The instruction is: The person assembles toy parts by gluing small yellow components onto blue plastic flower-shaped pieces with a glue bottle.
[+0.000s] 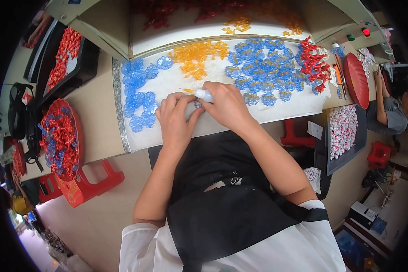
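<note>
A small white squeeze bottle point(205, 95) is gripped in my right hand point(229, 104). Its thin tip points left, beside an orange translucent piece point(187, 90). Close against it, my left hand point(174, 115) is closed with finger and thumb around something small, mostly hidden by the fingers. Both hands rest over a white sheet point(222, 120). Blue translucent flower pieces point(138, 97) lie left of my left hand. Ahead is a pile of orange translucent pieces point(197, 59). Rows of blue flowers with orange bits on them point(267, 68) spread to the right of my right hand.
Red branch-like pieces point(315, 65) lie at the sheet's right end. A red tray point(356, 81) stands farther right. At left sits a red basket point(79, 136) of red and blue pieces on a red stool point(97, 186). A shelf point(222, 38) borders the far side. Another person point(390, 111) sits at right.
</note>
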A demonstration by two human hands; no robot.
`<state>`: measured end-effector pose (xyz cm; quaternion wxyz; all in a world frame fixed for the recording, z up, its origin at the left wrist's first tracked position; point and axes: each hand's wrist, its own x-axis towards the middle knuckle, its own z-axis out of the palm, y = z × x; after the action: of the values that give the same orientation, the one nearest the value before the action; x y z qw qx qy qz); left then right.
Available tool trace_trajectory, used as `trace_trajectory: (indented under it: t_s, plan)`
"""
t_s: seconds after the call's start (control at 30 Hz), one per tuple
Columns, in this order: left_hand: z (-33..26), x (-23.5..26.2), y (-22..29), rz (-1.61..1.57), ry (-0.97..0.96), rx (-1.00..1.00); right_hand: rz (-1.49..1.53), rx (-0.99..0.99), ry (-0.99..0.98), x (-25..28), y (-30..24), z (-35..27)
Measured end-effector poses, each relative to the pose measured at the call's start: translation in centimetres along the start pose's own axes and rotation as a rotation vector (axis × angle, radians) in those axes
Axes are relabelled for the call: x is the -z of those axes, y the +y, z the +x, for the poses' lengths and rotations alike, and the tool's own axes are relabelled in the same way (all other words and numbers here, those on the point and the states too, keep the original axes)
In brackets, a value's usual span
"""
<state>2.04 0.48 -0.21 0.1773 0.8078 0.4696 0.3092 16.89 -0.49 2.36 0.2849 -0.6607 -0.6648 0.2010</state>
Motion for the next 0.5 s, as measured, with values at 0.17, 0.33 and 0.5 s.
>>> trace_trajectory:
  t_s: [0.17, 0.33, 0.5]
  plan:
    - [0.6, 0.2, 0.3, -0.019, -0.073, -0.020, 0.083, -0.054, 0.003, 1.0, 0.6, 0.0]
    - [2.1, -1.6, 2.6, -0.020, -0.034, -0.058, 0.481, -0.133, 0.176, 5.5, 2.4, -1.3]
    - [9.4, -3.2, 2.6, 0.042, 0.053, -0.296, 0.665, -0.358, 0.250, 9.0, 3.7, -5.2]
